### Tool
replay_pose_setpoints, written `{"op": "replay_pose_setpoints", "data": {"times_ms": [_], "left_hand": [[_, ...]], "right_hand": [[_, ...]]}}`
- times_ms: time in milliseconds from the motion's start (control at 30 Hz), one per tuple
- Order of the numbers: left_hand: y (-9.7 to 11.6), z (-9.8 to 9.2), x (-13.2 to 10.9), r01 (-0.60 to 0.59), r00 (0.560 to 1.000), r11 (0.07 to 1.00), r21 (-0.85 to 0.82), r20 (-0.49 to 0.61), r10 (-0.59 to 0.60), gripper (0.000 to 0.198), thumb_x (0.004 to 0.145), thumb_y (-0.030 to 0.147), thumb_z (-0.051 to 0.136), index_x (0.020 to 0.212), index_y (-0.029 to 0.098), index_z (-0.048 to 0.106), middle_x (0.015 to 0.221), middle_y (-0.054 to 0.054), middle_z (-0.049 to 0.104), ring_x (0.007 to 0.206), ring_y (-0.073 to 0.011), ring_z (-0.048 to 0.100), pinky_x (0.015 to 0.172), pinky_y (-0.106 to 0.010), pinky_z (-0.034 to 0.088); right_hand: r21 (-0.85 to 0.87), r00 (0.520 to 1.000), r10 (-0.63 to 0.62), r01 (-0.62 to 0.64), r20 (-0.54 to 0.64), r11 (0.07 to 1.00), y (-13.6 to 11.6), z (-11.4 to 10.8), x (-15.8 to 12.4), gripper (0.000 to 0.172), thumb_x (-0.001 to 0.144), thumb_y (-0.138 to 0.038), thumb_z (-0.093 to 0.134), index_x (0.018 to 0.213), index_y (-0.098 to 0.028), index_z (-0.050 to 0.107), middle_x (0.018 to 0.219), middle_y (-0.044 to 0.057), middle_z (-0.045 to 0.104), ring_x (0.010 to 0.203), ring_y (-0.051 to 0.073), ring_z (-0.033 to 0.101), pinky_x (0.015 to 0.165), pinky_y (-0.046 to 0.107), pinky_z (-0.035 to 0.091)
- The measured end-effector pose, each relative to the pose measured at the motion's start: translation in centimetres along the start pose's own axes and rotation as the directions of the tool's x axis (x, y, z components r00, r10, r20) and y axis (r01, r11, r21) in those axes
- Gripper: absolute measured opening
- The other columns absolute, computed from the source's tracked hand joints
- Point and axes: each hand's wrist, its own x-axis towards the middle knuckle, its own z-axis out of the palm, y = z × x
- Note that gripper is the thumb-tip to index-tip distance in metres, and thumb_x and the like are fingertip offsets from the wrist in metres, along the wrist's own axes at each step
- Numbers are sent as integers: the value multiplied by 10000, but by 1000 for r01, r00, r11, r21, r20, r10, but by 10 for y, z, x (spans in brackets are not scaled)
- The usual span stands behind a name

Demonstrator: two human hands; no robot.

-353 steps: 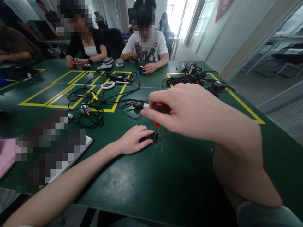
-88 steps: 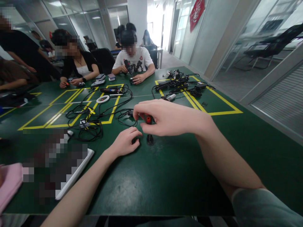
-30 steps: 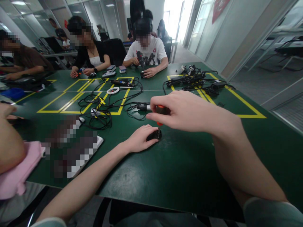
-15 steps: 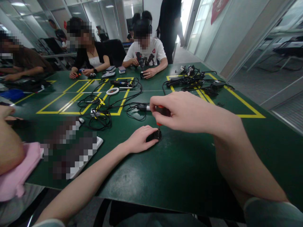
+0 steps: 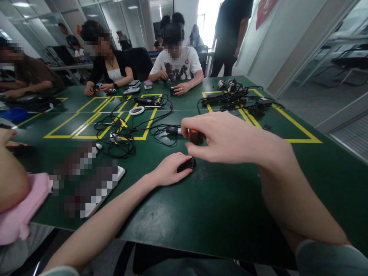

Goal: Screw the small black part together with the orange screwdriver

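Workers (image 5: 188, 63) sit around a green worktop (image 5: 161, 214) in an office that doubles as a workshop. Glass walls (image 5: 130, 30), a black chair (image 5: 140, 64) and a rear desk (image 5: 70, 66) suggest the office; bundled cables (image 5: 230, 96), yellow tape (image 5: 304, 140) outlines and a power tool (image 5: 169, 71) suggest the workshop.

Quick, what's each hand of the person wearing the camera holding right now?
Left hand: closed, holding the black part.
Right hand: closed, holding the screwdriver.

Small black part (image 5: 191, 163) on the table (image 5: 161, 218); orange-and-dark screwdriver (image 5: 196, 137) above, partly hidden.
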Motion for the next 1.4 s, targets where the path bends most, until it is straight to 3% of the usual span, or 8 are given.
{"op": "replay_pose_setpoints", "data": {"times_ms": [133,300,500,700,800,967,1167,1400], "left_hand": [[1,-1,0,1,1000,1000,10,4,-1,300,1053,366,626,1289,193,691,1194,-127,764,1118,-284,707,1025,-458,590],[-1,0,0,-7,1000,1000,-5,-6,7,318,1047,369,633,1307,195,689,1214,-130,767,1132,-289,711,1026,-459,594],[-1,-2,0,-22,1000,1000,-9,5,22,316,1043,316,602,1321,197,691,1205,-127,764,1134,-284,713,1043,-451,591],[1,-5,1,-27,1000,1000,0,15,27,290,1034,283,568,1270,173,695,1165,-137,769,1101,-290,715,1010,-452,596],[1,-4,1,-17,1000,1000,9,16,17,250,1029,288,568,1201,170,708,1145,-133,775,1083,-291,721,990,-444,600],[2,-5,1,-23,1000,1000,9,19,23,288,1024,270,562,1257,158,690,1190,-149,765,1114,-298,714,1031,-467,590],[4,-6,1,-14,1000,1000,13,24,14,285,1026,287,563,1257,181,693,1168,-130,771,1090,-285,715,1011,-446,598],[2,-5,1,-5,1000,1000,-11,30,5,314,1021,278,563,1297,181,678,1235,-140,756,1161,-296,708,1063,-472,584]], "right_hand": [[-27,1000,23,-23,-4,999,0,0,1,363,1060,-436,512,800,-201,603,745,11,618,632,142,389,650,314,244],[-1,1000,13,-13,0,1000,0,0,-1,60,901,-250,614,941,-208,631,881,15,690,731,153,504,674,294,289],[-4,998,57,-57,5,998,-1,1,1,331,1020,-521,565,900,-216,610,813,11,662,666,153,462,646,307,259],[1,999,43,-43,18,999,0,0,-1,136,932,-274,534,1011,-213,626,856,24,671,688,161,478,661,309,270],[19,999,17,-18,41,1000,-1,0,-2,192,884,-313,602,1044,-210,623,902,33,693,702,167,488,657,307,277],[-22,998,66,-66,1,998,-1,3,0,343,1036,-532,507,932,-220,607,810,23,657,684,173,472,659,313,253],[5,999,32,-33,36,999,-2,-1,-1,141,910,-283,543,998,-223,636,841,29,668,700,181,499,674,307,280],[-8,998,57,-57,40,998,-3,0,1,299,1006,-499,535,926,-224,620,719,5,587,621,166,406,655,308,260]]}}
